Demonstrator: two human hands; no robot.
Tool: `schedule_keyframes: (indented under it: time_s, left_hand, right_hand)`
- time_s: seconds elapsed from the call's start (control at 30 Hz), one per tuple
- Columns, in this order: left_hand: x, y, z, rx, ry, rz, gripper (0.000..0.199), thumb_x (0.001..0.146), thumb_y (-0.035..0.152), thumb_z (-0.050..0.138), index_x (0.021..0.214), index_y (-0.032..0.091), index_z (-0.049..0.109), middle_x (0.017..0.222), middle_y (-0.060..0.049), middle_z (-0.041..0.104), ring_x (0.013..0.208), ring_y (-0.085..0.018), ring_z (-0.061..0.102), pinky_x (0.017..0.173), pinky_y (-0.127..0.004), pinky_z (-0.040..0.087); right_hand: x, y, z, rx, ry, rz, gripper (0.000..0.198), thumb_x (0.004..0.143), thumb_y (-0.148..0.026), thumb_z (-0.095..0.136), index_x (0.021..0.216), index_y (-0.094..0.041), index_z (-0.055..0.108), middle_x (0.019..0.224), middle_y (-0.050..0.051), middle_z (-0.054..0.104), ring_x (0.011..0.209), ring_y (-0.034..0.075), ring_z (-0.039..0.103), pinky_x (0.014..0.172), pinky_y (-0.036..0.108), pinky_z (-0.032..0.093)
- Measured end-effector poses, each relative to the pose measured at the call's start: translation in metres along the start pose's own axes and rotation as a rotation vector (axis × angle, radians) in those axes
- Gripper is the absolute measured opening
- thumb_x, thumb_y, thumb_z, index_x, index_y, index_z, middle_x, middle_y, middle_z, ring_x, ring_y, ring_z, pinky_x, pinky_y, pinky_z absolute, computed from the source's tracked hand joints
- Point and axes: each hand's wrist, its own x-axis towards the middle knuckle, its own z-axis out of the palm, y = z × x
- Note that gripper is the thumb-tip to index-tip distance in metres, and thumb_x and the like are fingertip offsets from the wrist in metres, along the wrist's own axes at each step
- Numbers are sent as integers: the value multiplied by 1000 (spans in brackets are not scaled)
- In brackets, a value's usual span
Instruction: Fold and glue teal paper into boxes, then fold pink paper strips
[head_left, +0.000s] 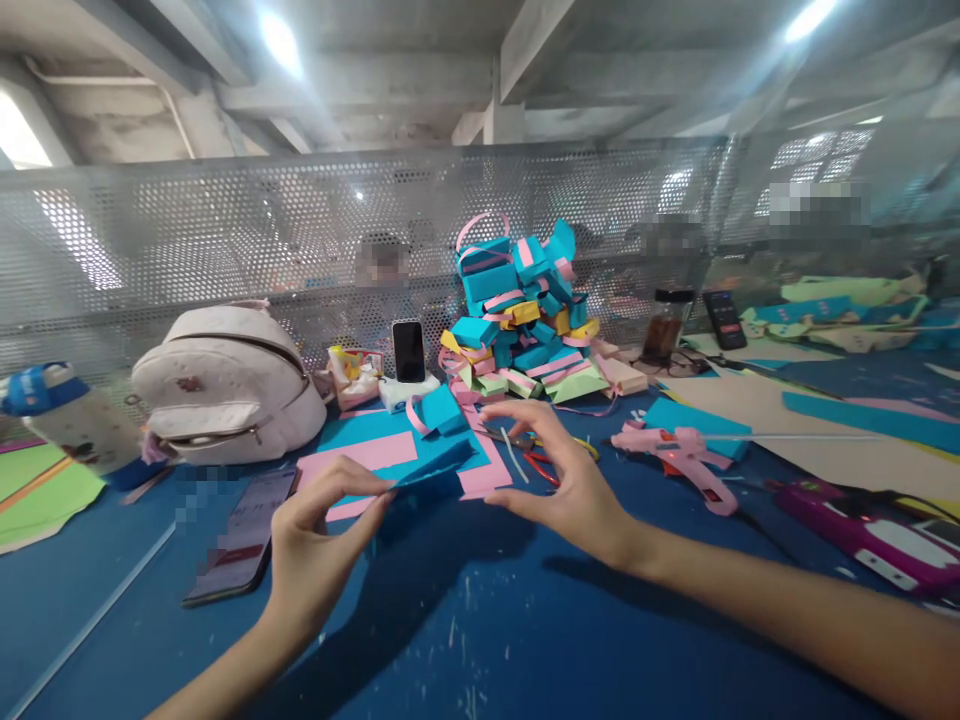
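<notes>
Between the thumb and fingers of my left hand (pixel 326 530) is pinched a piece of blue paper (pixel 435 466), tilted above the table. My right hand (pixel 566 480) is just right of that paper, thumb and fingers apart with nothing between them. Beyond the hands lie flat blue and pink paper sheets (pixel 375 452), with a small blue paper piece with a pink loop (pixel 439 411) on them. Red-handled scissors (pixel 540 466) lie partly behind my right hand, beside a thin white stick (pixel 515 455).
A pink glue gun (pixel 679 455) and a purple power strip (pixel 862 535) are on the right. A tall heap of folded paper pieces (pixel 525 330) stands at the back. To the left are a white backpack (pixel 232 390), a phone (pixel 244 535) and a bottle (pixel 82 425).
</notes>
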Motion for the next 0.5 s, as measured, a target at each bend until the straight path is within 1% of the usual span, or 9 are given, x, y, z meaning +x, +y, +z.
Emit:
schedule_keyframes:
  time_s: [0.07,0.13,0.2,0.27,0.33,0.5]
  left_hand:
    - [-1,4,-1,61,-40,123,15,80,8,71,79,23,72,74,0,68,72,-15,61,69,-27,48]
    - [-3,6,-1,91,-71,195,18,81,5,69,82,22,70,75,0,67,71,-15,61,69,-28,48]
    - [-4,8,0,110,-93,241,20,81,2,69,83,22,68,77,0,66,71,-15,61,68,-28,48]
    - [-5,9,0,127,-109,264,21,81,1,68,84,21,67,78,0,65,72,-15,61,68,-28,48]
    - [-6,10,1,138,-124,272,21,81,0,68,84,21,67,78,0,64,73,-15,60,68,-29,47]
    - [-10,12,3,151,-160,290,20,81,-1,67,85,19,66,77,-1,64,73,-16,60,66,-31,46]
  right_hand:
    - [13,-11,-5,-106,-91,-136,54,78,-36,79,126,-29,55,126,6,59,121,28,49,105,46,39]
    - [23,-18,-6,-182,-191,-239,48,78,-33,79,122,-28,59,122,5,62,119,27,51,106,46,37]
    - [29,-21,-4,-220,-233,-302,37,78,-28,80,112,-26,64,117,4,64,116,24,53,104,44,38]
    - [29,-21,-1,-225,-226,-323,23,79,-22,78,99,-24,66,112,3,65,112,22,54,104,42,38]
    - [27,-21,2,-206,-210,-321,15,80,-17,76,90,-22,66,107,2,65,108,20,56,103,41,36]
    - [19,-21,3,-143,-205,-314,12,81,-14,74,88,-22,68,103,1,66,103,18,56,97,37,39]
